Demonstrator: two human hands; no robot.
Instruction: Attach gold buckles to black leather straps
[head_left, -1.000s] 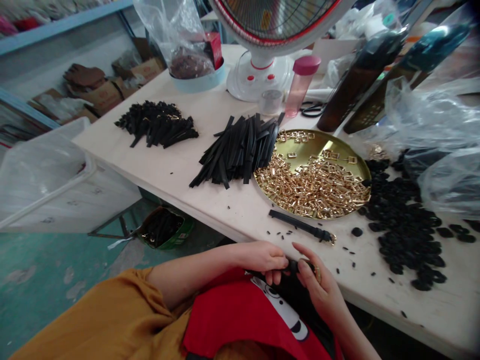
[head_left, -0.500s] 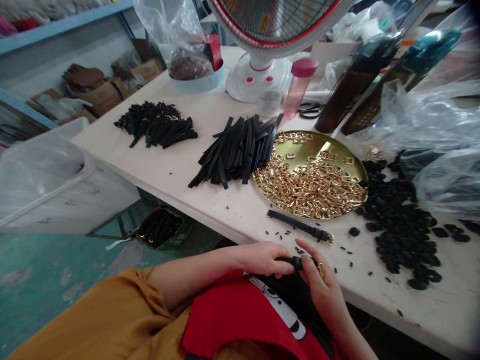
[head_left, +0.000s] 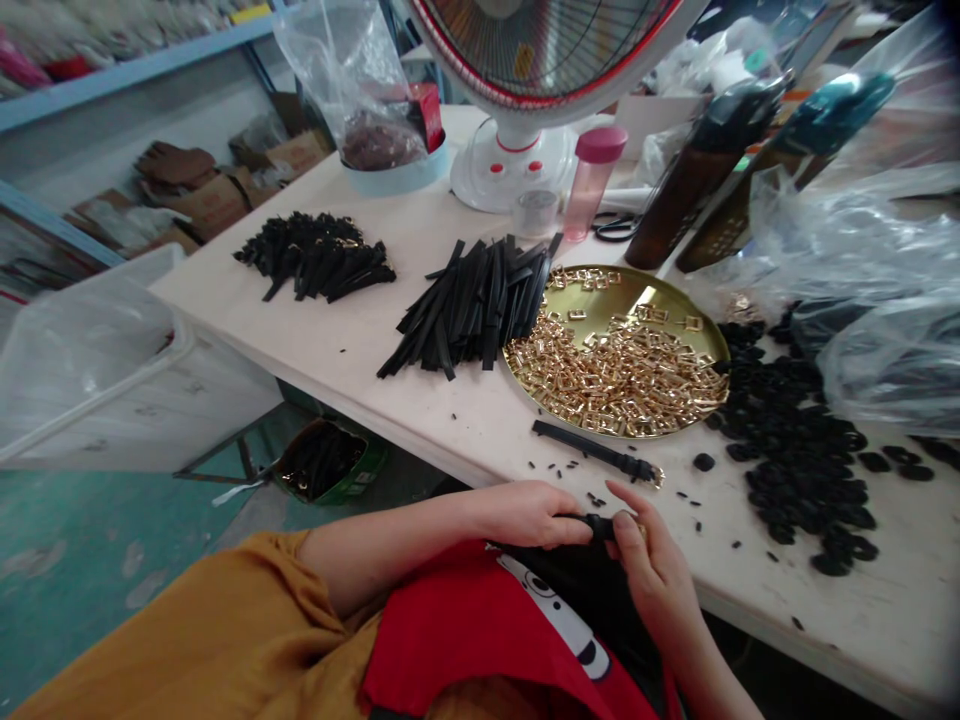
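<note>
Fingers (head_left: 574, 527) (both hands (head_left: 525, 512) (head_left: 660, 580), curled) on black strap (head_left: 600, 523)

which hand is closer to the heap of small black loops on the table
Right. The right hand, at the table edge, is just left of the black loops; the left hand is further left, beyond it. Both pinch a black strap.

Both hands are held together, fingertips meeting in a pinching grip.
The left hand (head_left: 536, 512) is laid palm down, its fingers curled and the thumb pressed to the fingertips, the bare forearm stretched in from the left. The right hand (head_left: 654, 560) is set on its edge, the index finger extended over the left fingertips, the wrist bent and the forearm angled in from below right.
</note>
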